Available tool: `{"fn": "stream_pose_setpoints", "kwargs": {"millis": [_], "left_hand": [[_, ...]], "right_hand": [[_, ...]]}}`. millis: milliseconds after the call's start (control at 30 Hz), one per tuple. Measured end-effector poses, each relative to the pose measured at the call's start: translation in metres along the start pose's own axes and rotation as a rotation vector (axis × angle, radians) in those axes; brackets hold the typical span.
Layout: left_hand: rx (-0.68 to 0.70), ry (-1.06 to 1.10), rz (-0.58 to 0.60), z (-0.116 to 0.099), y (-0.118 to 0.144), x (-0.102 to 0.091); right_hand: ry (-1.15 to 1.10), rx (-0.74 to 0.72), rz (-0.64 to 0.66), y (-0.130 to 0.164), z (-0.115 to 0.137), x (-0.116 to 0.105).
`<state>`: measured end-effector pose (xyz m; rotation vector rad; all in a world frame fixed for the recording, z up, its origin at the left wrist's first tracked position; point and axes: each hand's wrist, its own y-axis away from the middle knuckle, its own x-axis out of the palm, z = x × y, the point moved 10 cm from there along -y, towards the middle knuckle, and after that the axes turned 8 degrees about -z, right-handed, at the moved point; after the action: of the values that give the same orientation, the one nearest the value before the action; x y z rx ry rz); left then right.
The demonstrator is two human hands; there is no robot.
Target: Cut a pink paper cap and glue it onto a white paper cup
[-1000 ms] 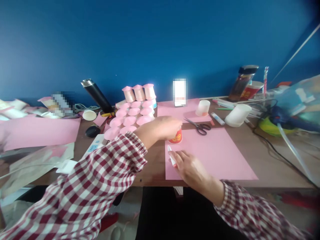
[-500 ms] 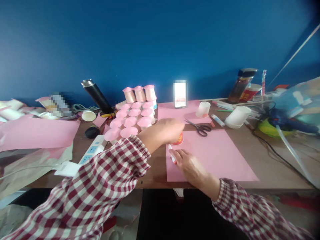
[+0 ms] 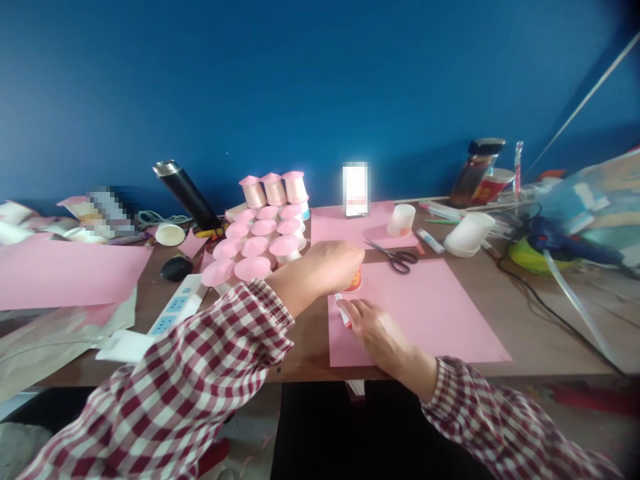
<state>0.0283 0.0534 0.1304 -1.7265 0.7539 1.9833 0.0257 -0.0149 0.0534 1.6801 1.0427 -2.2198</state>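
The brown desk [image 3: 303, 347] is being partly covered by a pink sheet [image 3: 425, 307]. Above the sheet's left side, the left hand [image 3: 337, 263] and right hand [image 3: 375, 333] are being held near each other, apart. At its far left corner, a red cup [image 3: 355, 279] is being gripped from above by the left; just nearer, a white-and-red stick [image 3: 342, 308] is being clasped by the right.

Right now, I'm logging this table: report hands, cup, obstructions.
Left hand over red paper cup, hiding most of it. Right hand holding white marker-like stick. Black-handled scissors right of cup.
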Motion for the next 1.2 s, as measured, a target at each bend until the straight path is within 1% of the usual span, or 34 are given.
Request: {"fn": "stream_pose_setpoints", "kwargs": {"millis": [133,333,567,733,900,1100,1200], "left_hand": [[-0.008,-0.002,-0.014,0.001,0.002,0.000],[-0.025,0.017,-0.003,0.006,0.000,0.007],[0.003,-0.005,-0.056,0.005,-0.001,0.004],[0.008,-0.008,-0.054,0.005,-0.001,0.005],[-0.005,-0.017,-0.052,0.005,-0.002,0.004],[-0.002,-0.014,-0.056,0.007,-0.005,0.006],[-0.005,-0.013,-0.057,0.007,-0.005,0.007]], "right_hand": [[-0.067,0.005,-0.028,0.005,-0.006,-0.001],[-0.233,0.068,-0.101,0.013,-0.026,-0.007],[-0.375,0.139,-0.128,0.018,-0.044,-0.019],[-0.470,0.220,-0.146,0.022,-0.060,-0.027],[-0.537,0.303,-0.136,0.024,-0.076,-0.030],[-0.577,0.371,-0.179,0.028,-0.091,-0.033],[-0.575,0.427,-0.226,0.031,-0.102,-0.035]]}}
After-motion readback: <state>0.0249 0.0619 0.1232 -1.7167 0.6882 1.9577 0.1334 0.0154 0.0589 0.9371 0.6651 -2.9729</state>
